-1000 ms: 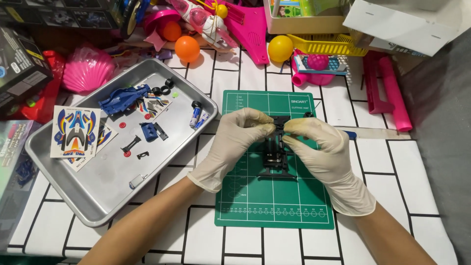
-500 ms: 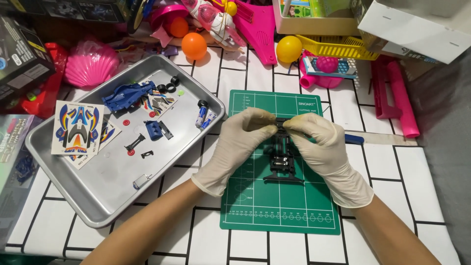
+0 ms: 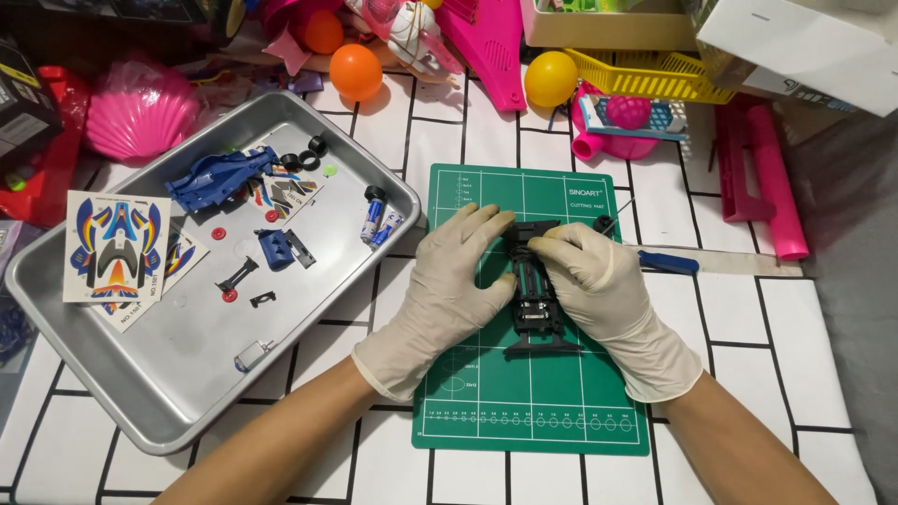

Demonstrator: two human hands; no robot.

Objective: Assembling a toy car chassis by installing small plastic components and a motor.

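both hands wear pale latex gloves and meet over the black plastic toy-car chassis [image 3: 535, 304], which lies on the green gridded cutting mat [image 3: 561, 411] with its long axis running away from the person, the wide bumper end nearest the body. the left hand [image 3: 454, 281] lies along the chassis's left flank, fingers spread and curled against the side, steadying rather than lifting it. the right hand [image 3: 594, 285] sits on the right flank, its thumb and forefinger pinched closed at the far end of the chassis; whether a small part is caught between them cannot be told. so the frame lies squarely between the two palms, equally near each, and its far end is the spot both sets of fingertips point toward. a small black wheel [image 3: 603, 224] rests on the mat just beyond the right hand, and a blue-handled screwdriver [image 3: 666, 261] lies to the right of that hand, off the mat's edge. to the left, well apart, the grey metal baking tray [image 3: 122, 393] holds a blue car body shell [image 3: 220, 178], sticker sheets [image 3: 114, 245] and loose bits.
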